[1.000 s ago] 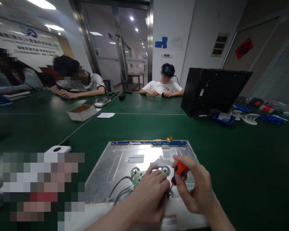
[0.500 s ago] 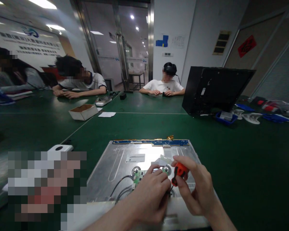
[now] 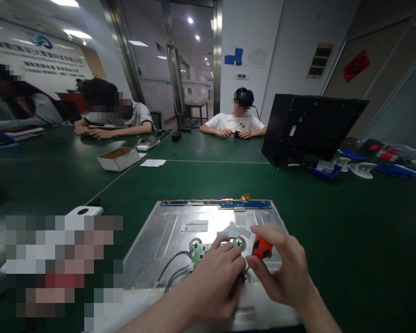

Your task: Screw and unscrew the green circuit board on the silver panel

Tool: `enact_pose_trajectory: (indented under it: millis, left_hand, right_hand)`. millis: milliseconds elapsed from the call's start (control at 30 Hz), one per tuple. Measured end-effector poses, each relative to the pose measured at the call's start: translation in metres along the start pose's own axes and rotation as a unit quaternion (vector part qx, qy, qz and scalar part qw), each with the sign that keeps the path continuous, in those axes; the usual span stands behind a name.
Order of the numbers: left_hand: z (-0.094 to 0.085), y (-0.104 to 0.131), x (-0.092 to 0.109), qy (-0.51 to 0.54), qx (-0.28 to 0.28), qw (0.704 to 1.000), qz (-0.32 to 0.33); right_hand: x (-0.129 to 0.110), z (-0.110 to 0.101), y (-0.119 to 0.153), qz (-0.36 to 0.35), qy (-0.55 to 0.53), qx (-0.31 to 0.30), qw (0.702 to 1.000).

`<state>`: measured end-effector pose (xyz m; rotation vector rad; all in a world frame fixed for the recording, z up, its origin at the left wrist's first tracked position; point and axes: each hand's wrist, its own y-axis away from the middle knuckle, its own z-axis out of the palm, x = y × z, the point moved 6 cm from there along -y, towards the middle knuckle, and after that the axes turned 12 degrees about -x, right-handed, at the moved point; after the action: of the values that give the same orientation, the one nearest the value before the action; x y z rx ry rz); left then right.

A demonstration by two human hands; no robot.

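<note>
A bare metal display panel (image 3: 152, 252) lies in front of me, with a blue circuit strip (image 3: 208, 203) along its far edge. My right hand (image 3: 286, 266) grips the red-and-black handle of a screwdriver (image 3: 262, 248) between thumb and fingers. The tool is tilted, its dark shaft running down beside my left hand (image 3: 220, 273). Over a small green circuit board (image 3: 198, 252), that left hand is curled closed; its fingertips and anything in them are hidden. Dark cables (image 3: 171, 266) run from the board's left side. The screwdriver's tip is out of sight.
A large black monitor-like casing (image 3: 312, 129) stands at the back right, near a blue tray (image 3: 324, 171). An open box (image 3: 119, 159) and paper (image 3: 153, 163) lie at the back left. A white device (image 3: 85, 211) is on the left. Other people sit around the green table (image 3: 350, 240).
The screwdriver handle has turned within my right hand, and its thumb and fingers have shifted slightly. My left hand stays nearly in place. The whole view has moved a little.
</note>
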<state>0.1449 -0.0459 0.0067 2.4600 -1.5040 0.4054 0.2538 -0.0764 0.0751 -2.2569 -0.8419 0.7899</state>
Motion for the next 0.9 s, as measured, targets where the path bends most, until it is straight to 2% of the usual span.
enact_pose_trajectory:
  millis: [133,467,700,900]
  left_hand:
    - [-0.0012,-0.0006,0.0009,0.004,0.0,1.0,0.003]
    - [0.0014,0.0016,0.001,0.019,0.017,1.0,0.013]
    - [0.0011,-0.001,0.0004,0.008,0.0,1.0,-0.001]
    - [0.0014,-0.0007,-0.0003,0.014,0.011,1.0,0.001]
  right_hand:
    - [-0.0005,-0.0007,-0.0012,-0.004,-0.043,-0.024,0.999]
    - [-0.0015,0.0035,-0.001,-0.011,0.042,0.017,0.999]
    - [-0.0028,-0.001,-0.0038,-0.012,-0.014,-0.012,1.0]
    - [0.0001,0.0017,-0.0026,0.007,0.007,0.007,1.0]
